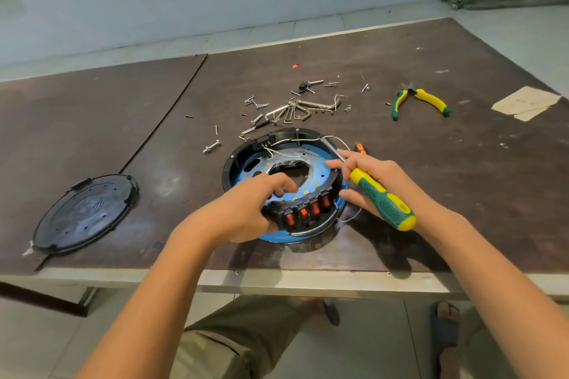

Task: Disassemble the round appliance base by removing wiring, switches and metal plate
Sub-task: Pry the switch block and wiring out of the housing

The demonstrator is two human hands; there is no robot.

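Left hand (251, 209) curled round the red-switch (311, 209) end of the round appliance base (234, 168), steadying it near the bench's (123, 120) front edge; right hand (385, 171) grips a screwdriver (383, 201) against the palm (fingertips free, probably for the white wires (295, 141)).

brown table (462, 178) | on it: appliance base (288, 132); black cover (86, 214); pliers (431, 100); loose screws (258, 104); paper scrap (523, 101)

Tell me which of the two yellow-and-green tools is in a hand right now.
The screwdriver, held in the right hand beside the round base; the pliers lie alone farther back on the table.
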